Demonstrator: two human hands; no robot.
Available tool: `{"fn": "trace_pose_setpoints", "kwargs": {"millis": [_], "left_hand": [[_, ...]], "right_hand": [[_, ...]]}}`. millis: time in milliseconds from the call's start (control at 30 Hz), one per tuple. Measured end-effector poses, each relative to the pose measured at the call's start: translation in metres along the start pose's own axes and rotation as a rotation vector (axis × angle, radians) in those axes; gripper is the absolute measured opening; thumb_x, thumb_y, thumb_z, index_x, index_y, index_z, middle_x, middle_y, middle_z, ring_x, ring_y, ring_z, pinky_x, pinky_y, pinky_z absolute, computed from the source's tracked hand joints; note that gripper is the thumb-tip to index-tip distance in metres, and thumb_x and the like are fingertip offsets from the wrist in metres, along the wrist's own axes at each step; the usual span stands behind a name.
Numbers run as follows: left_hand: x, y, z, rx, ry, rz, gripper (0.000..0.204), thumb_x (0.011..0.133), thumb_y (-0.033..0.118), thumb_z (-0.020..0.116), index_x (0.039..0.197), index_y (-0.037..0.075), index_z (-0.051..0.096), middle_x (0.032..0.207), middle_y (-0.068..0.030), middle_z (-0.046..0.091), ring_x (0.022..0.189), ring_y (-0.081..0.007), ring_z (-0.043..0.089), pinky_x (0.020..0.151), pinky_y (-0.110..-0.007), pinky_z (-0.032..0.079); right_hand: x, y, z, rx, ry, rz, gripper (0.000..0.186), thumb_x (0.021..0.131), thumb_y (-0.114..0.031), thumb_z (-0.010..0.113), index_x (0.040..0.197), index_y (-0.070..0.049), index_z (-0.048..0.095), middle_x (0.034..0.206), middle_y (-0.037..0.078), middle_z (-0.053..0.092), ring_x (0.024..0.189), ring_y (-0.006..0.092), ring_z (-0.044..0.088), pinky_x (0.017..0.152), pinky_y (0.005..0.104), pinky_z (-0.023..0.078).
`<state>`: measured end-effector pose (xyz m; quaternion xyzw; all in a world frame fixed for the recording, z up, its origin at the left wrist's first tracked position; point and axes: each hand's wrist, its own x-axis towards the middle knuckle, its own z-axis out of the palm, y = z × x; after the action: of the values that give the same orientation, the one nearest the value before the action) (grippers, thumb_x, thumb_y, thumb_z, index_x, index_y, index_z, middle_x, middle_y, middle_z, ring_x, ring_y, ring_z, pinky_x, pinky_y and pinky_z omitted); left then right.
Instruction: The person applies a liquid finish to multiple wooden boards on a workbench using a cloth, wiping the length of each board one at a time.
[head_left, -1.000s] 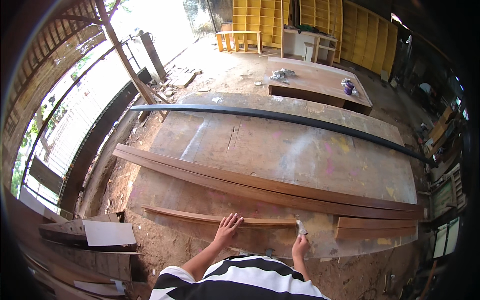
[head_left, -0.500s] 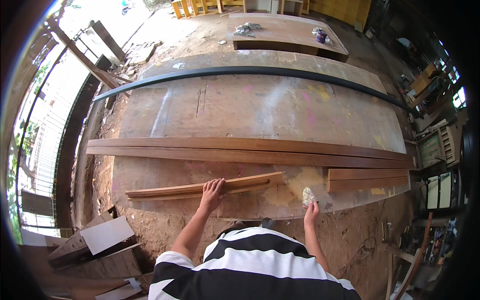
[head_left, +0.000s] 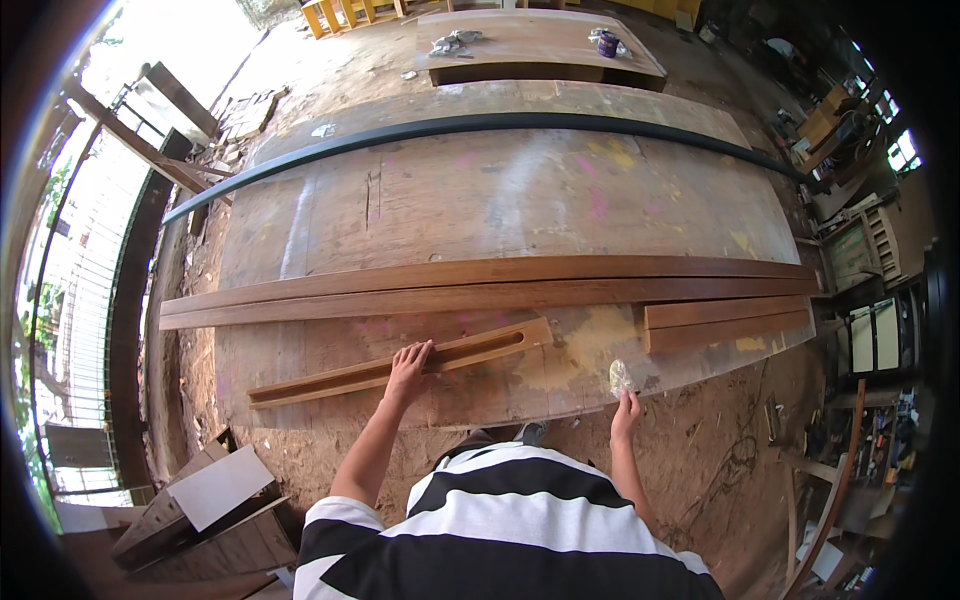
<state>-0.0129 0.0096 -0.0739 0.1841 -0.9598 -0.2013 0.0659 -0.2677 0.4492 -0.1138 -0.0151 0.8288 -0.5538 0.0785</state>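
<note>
A brown wooden strip with a long groove [head_left: 480, 348] lies slanted on the worktable, groove upward, its right end farther away. My left hand [head_left: 410, 368] grips it near its middle, fingers bent over the wood and thumb hidden. In my right hand [head_left: 626, 412], pinched between the fingers, is a small pale, mottled, oval thing [head_left: 620, 376]; its kind is not clear. That hand is held at the table's near edge, apart from the strip. Two long brown boards [head_left: 480, 285] lie side by side just beyond, with two shorter boards [head_left: 728, 325] at the right.
The stained plywood worktable [head_left: 420, 215] carries a long dark bar [head_left: 480, 122] across its far part. Behind stands a lower wooden panel [head_left: 530, 35] with a dark can [head_left: 607, 42] and a crumpled grey cloth [head_left: 456, 42]. Wood offcuts [head_left: 215, 520] are stacked at lower left.
My left hand has turned the strip so its groove now faces up, and its slant is steeper. My right hand still holds the pale thing, now tilted differently. The whole view has shifted slightly.
</note>
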Motion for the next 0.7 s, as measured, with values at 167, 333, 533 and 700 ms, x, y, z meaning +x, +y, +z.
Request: {"fn": "trace_pose_setpoints", "kwargs": {"millis": [167, 333, 533, 700], "left_hand": [[0.015, 0.054, 0.028, 0.204, 0.074, 0.031, 0.096, 0.078, 0.039, 0.08, 0.159, 0.015, 0.035, 0.163, -0.0145, 0.034, 0.153, -0.0347, 0.027, 0.121, -0.053, 0.023], [0.066, 0.142, 0.074, 0.112, -0.04, 0.068, 0.092, 0.087, 0.038, 0.072, 0.162, 0.014, 0.024, 0.168, -0.0211, 0.018, 0.157, -0.038, 0.012, 0.124, -0.055, 0.012], [0.102, 0.189, 0.104, 0.045, 0.04, 0.076, 0.087, 0.09, 0.034, 0.069, 0.162, 0.012, 0.025, 0.169, -0.0177, 0.018, 0.157, -0.0343, 0.014, 0.124, -0.055, 0.013], [0.078, 0.175, 0.099, 0.081, 0.063, 0.047, 0.085, 0.089, 0.026, 0.068, 0.162, 0.016, 0.026, 0.168, -0.0145, 0.022, 0.156, -0.0308, 0.018, 0.125, -0.054, 0.016]], "right_hand": [[0.007, -0.007, -0.008, 0.073, 0.032, 0.14, 0.043, 0.103, -0.037, 0.057, 0.119, 0.001, 0.067, 0.106, 0.01, 0.068, 0.096, 0.021, 0.061, 0.076, 0.0348, 0.05], [0.017, 0.011, -0.029, 0.07, 0.041, 0.168, 0.041, 0.102, -0.037, 0.057, 0.119, -0.001, 0.068, 0.111, 0.008, 0.067, 0.098, 0.0192, 0.061, 0.075, 0.0339, 0.05], [0.008, 0.011, -0.056, 0.095, 0.011, 0.261, 0.043, 0.102, -0.037, 0.055, 0.127, -0.003, 0.066, 0.118, 0.008, 0.068, 0.102, 0.0182, 0.06, 0.078, 0.0356, 0.05], [0.004, 0.023, -0.086, 0.015, -0.021, 0.289, 0.046, 0.101, -0.038, 0.055, 0.128, -0.003, 0.066, 0.121, 0.008, 0.067, 0.104, 0.0203, 0.061, 0.077, 0.0365, 0.05]]}}
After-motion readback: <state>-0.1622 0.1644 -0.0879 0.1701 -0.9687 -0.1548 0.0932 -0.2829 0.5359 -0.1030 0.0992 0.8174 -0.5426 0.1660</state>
